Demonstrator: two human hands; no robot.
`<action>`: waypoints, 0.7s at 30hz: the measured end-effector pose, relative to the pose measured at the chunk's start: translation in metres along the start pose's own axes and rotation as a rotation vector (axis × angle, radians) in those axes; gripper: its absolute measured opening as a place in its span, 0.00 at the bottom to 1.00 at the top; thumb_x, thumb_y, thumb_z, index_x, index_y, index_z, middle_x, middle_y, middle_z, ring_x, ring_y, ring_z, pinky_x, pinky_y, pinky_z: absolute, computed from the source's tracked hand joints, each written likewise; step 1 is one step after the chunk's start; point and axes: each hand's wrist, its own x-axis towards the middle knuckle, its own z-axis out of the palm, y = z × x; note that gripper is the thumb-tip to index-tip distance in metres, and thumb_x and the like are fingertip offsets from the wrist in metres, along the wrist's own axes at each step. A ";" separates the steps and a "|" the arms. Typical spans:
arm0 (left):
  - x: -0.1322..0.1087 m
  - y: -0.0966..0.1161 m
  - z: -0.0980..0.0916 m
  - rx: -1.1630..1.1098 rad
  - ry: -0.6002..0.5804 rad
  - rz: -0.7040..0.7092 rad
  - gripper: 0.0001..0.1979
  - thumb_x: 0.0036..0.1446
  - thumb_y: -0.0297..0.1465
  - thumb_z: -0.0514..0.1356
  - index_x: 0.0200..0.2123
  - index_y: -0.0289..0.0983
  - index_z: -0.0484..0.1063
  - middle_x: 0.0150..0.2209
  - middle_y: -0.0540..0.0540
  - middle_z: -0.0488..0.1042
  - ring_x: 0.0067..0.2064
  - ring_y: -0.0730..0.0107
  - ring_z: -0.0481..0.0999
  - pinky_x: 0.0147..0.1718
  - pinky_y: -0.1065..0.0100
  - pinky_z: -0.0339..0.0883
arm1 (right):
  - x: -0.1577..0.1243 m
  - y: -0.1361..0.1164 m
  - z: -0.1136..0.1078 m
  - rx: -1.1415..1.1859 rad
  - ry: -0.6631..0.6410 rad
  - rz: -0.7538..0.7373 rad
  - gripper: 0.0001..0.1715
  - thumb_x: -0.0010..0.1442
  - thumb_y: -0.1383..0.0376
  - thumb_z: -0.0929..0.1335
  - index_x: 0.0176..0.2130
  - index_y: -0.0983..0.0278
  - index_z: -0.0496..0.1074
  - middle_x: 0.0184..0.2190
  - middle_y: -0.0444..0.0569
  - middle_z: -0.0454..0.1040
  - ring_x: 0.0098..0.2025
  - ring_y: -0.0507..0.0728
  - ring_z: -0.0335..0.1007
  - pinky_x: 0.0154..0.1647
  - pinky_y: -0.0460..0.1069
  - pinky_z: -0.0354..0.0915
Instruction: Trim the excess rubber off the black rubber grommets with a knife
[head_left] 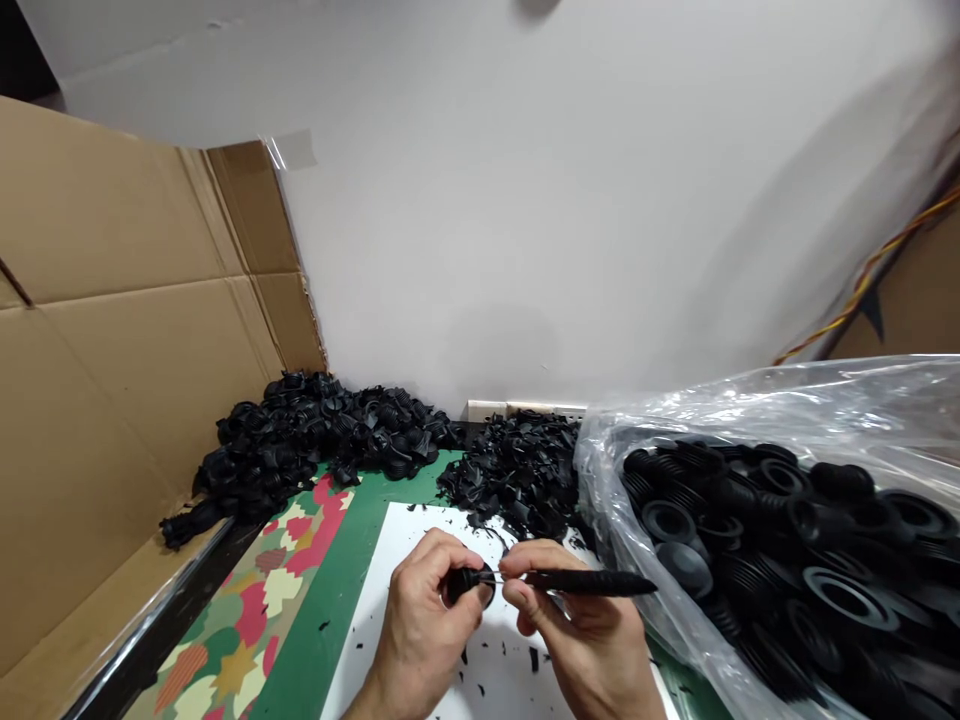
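Observation:
My left hand point(424, 610) is closed on a small black rubber bellows part point(466, 584), pinched between thumb and fingers above a white sheet point(375, 640). My right hand point(581, 630) grips a slim black knife-like tool point(592, 581), its fine tip touching the part. The two hands meet at the bottom centre of the view.
A clear plastic bag point(750, 420) full of black rubber bellows sits at the right. A heap of the same parts point(315, 440) lies at the back left, and a pile of black trimmings point(517, 470) at the back centre. Cardboard point(112, 330) walls the left side. Black scraps dot the sheet.

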 end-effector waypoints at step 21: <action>-0.002 0.001 0.006 -0.245 -0.042 -0.251 0.09 0.43 0.21 0.60 0.30 0.37 0.72 0.27 0.52 0.68 0.29 0.71 0.68 0.28 0.71 0.62 | 0.023 0.006 -0.034 -0.462 0.140 -0.276 0.06 0.57 0.61 0.68 0.32 0.62 0.72 0.27 0.46 0.73 0.19 0.51 0.68 0.19 0.47 0.67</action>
